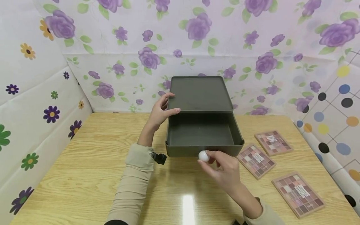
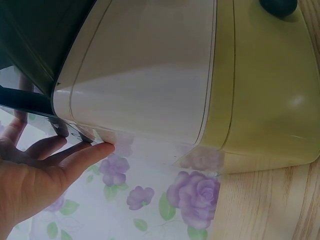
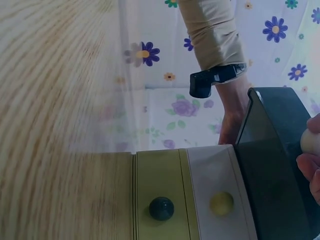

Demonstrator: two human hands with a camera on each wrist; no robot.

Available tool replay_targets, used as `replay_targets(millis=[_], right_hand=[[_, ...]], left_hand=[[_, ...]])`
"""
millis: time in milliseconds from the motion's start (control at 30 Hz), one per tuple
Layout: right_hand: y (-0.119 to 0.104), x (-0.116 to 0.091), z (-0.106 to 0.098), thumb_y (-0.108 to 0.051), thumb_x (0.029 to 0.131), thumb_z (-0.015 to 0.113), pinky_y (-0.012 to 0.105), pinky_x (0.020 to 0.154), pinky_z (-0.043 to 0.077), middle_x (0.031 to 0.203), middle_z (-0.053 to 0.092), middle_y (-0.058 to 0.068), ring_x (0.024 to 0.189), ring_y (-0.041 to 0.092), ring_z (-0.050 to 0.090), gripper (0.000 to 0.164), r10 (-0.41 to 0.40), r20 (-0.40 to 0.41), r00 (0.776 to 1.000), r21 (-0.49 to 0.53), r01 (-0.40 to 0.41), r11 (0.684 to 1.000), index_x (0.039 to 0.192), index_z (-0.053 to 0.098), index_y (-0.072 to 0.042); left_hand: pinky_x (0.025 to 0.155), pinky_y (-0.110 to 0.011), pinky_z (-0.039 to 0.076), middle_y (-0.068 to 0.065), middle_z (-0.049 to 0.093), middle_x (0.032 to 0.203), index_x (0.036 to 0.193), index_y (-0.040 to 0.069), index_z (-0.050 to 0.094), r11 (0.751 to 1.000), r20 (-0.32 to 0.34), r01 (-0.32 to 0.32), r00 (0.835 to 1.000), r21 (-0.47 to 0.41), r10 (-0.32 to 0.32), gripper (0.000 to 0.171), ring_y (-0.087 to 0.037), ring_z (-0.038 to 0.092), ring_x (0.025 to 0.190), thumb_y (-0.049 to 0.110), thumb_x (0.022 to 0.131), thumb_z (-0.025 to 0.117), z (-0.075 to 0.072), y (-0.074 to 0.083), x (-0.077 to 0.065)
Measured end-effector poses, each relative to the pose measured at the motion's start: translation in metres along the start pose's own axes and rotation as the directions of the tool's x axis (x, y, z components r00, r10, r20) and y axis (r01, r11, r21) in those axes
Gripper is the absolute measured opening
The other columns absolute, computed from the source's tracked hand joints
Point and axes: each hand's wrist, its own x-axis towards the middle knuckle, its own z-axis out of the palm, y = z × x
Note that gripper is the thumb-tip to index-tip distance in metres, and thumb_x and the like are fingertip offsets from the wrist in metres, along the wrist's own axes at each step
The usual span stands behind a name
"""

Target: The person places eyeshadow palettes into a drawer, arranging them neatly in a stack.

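A small cabinet with a dark grey top (image 1: 201, 93) stands at the back of the table, and its dark top drawer (image 1: 202, 151) is pulled out toward me. Nothing shows inside that drawer. My right hand (image 1: 225, 170) pinches the drawer's round white knob (image 1: 203, 156) between thumb and fingers. On the cabinet's left side rests my left hand (image 1: 160, 114), fingers fairly straight, thumb at the front edge of the top. Beneath the dark drawer, the left wrist view shows a white drawer (image 2: 140, 70) and a yellow-green drawer (image 2: 270, 95).
Right of the cabinet lie three eyeshadow palettes (image 1: 274, 142), the nearest palette (image 1: 298, 194) toward the table's right front. Lower drawers carry a yellow knob (image 3: 221, 203) and a dark knob (image 3: 161, 208). A flowered cloth (image 1: 112, 62) hangs close behind the wooden table (image 1: 92, 175).
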Motion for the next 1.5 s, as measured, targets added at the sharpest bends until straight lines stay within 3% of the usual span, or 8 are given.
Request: replay_targets(millis=[700, 900, 1067, 1200, 1333, 1500], right_hand=[[-0.01, -0.004, -0.007, -0.031, 0.083, 0.065, 0.01, 0.043, 0.032, 0.061, 0.062, 0.003, 0.046, 0.006, 0.048, 0.031, -0.029, 0.024, 0.999, 0.049, 0.028, 0.998, 0.078, 0.067, -0.001], [-0.008, -0.007, -0.022, -0.037, 0.084, 0.063, 0.012, 0.042, 0.034, 0.065, 0.065, 0.004, 0.047, 0.009, 0.055, 0.037, 0.004, 0.083, 0.997, 0.029, -0.007, 1.0, 0.084, 0.065, 0.0], [0.005, -0.012, -0.044, -0.037, 0.086, 0.06, 0.012, 0.043, 0.035, 0.062, 0.062, 0.002, 0.047, 0.008, 0.053, 0.037, 0.009, 0.137, 0.991, 0.013, -0.01, 1.0, 0.077, 0.062, -0.001], [0.022, -0.02, -0.065, -0.037, 0.088, 0.057, 0.012, 0.042, 0.036, 0.059, 0.061, 0.0, 0.046, 0.004, 0.05, 0.036, 0.022, 0.22, 0.975, 0.007, -0.024, 1.0, 0.071, 0.062, -0.005], [0.043, -0.03, -0.086, -0.033, 0.087, 0.06, 0.012, 0.041, 0.035, 0.06, 0.061, -0.002, 0.045, -0.001, 0.045, 0.029, 0.103, 0.305, 0.947, -0.043, -0.095, 0.995, 0.073, 0.065, -0.008], [0.067, -0.04, -0.106, -0.013, 0.072, 0.073, 0.016, 0.043, 0.039, 0.064, 0.062, -0.003, 0.05, 0.0, 0.048, 0.011, 0.234, 0.389, 0.891, -0.211, -0.162, 0.964, 0.079, 0.067, -0.007]], left_hand=[[0.098, -0.046, 0.033, -0.01, 0.029, 0.145, 0.131, 0.011, 0.043, 0.999, -0.009, 0.036, 0.999, 0.019, -0.036, 0.058, -0.029, 0.027, 0.132, 0.012, 0.078, 0.066, 0.001, 0.003, -0.001], [0.099, -0.046, 0.031, -0.014, 0.03, 0.143, 0.13, 0.005, 0.041, 0.999, 0.0, 0.026, 1.0, 0.027, -0.026, 0.058, -0.031, 0.027, 0.131, 0.011, 0.077, 0.064, 0.005, 0.02, -0.009], [0.099, -0.046, 0.032, -0.016, 0.034, 0.14, 0.13, 0.003, 0.039, 1.0, 0.01, 0.009, 1.0, 0.019, -0.009, 0.058, -0.031, 0.031, 0.13, 0.011, 0.078, 0.063, 0.007, 0.026, -0.012], [0.101, -0.045, 0.029, -0.017, 0.033, 0.141, 0.132, 0.003, 0.038, 1.0, 0.02, 0.0, 1.0, 0.024, 0.0, 0.06, -0.031, 0.029, 0.131, 0.011, 0.078, 0.062, 0.006, 0.026, -0.011], [0.106, -0.041, 0.022, -0.016, 0.028, 0.144, 0.134, 0.004, 0.036, 0.999, 0.033, -0.008, 0.999, 0.043, 0.007, 0.062, -0.029, 0.023, 0.133, 0.013, 0.079, 0.062, 0.006, 0.026, -0.012], [0.108, -0.038, 0.017, -0.016, 0.023, 0.146, 0.138, 0.004, 0.031, 0.999, 0.069, -0.018, 0.998, 0.047, 0.015, 0.064, -0.027, 0.019, 0.135, 0.014, 0.081, 0.059, 0.003, 0.024, -0.013]])
